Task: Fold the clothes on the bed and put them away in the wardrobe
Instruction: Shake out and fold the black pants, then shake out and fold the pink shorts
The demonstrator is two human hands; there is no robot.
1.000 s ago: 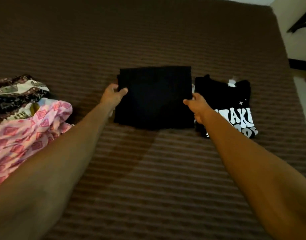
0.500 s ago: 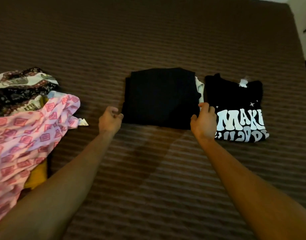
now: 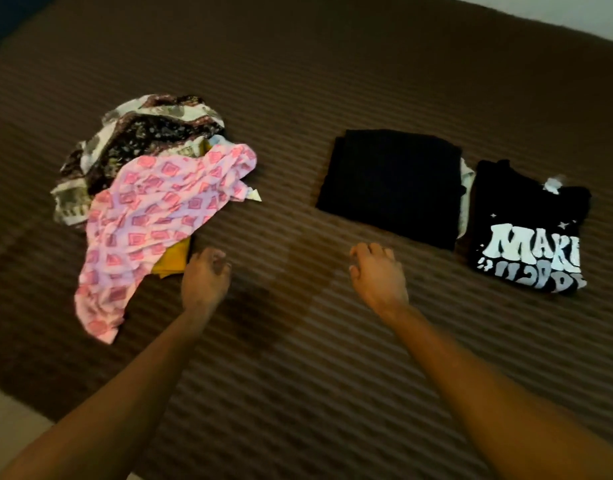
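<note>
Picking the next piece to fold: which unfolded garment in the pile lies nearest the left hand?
The yellow garment, poking out from under the pink patterned garment, lies right beside the left hand. The dark floral garment lies at the pile's far side.

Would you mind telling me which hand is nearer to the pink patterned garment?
Left. The left hand hovers beside the pink patterned garment; the right hand is farther right, below the folded black garment.
</note>
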